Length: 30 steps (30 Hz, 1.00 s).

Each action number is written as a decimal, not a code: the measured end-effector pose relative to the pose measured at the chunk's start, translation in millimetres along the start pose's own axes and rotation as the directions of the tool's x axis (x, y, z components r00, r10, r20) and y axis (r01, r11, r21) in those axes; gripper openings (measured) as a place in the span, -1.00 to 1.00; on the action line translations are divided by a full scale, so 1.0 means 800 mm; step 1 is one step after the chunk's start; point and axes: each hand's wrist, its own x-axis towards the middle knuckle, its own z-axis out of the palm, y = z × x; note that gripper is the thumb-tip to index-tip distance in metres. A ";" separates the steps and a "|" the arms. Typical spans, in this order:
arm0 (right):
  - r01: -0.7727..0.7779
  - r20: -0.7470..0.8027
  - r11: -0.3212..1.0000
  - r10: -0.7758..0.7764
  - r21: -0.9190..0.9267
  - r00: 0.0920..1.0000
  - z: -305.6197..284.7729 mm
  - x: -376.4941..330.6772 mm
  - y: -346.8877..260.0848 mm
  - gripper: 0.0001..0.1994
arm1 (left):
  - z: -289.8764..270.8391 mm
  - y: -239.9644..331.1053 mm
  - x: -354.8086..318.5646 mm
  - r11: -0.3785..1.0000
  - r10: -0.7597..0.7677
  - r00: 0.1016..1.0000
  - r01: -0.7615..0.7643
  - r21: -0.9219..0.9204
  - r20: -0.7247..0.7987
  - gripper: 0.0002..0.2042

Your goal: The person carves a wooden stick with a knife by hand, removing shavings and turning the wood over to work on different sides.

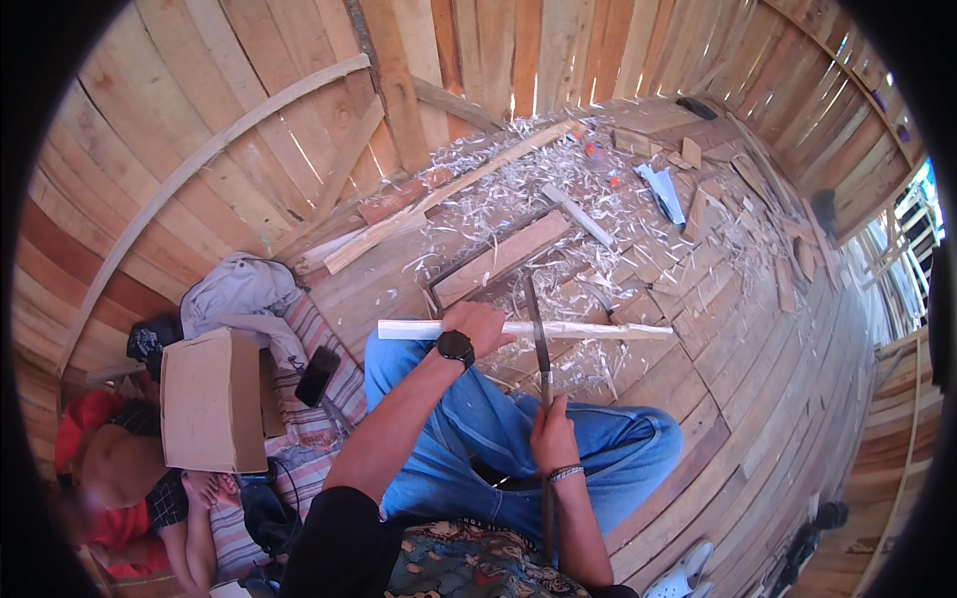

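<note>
My left hand (475, 330), with a black watch on its wrist, is closed around a pale, narrow wooden stick (608, 331). The stick lies crosswise in front of my bent knees, its left end over my left knee. A knife (541, 344) with a long, narrow dark blade is gripped in my right hand (554, 439), which has a bracelet at its wrist. The blade points away from me and crosses the stick just right of my left hand. Its long handle appears to run back along my right forearm.
Curled wood shavings (518, 159) and a thick board (503, 259) lie ahead on the plank floor. A long lath (449, 199) is beyond. To the left are a cardboard box (211, 399), a phone (318, 376) and a person lying down (125, 463). White clogs (681, 573) sit at lower right.
</note>
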 end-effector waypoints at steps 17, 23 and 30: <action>0.023 0.058 0.997 -0.027 0.070 0.998 -0.007 -0.011 0.010 -0.74 | 0.004 0.007 -0.001 0.999 -0.016 1.000 0.017 0.037 -0.017 -0.53; 0.066 -0.020 0.995 -0.065 0.080 0.998 0.014 0.017 0.010 -0.75 | 0.004 0.001 0.003 0.999 -0.002 1.000 0.003 0.037 -0.007 -0.52; 0.031 0.054 0.995 -0.037 0.095 0.998 -0.008 -0.012 0.009 -0.75 | 0.004 0.005 0.000 0.999 0.013 0.999 -0.014 0.040 0.031 -0.50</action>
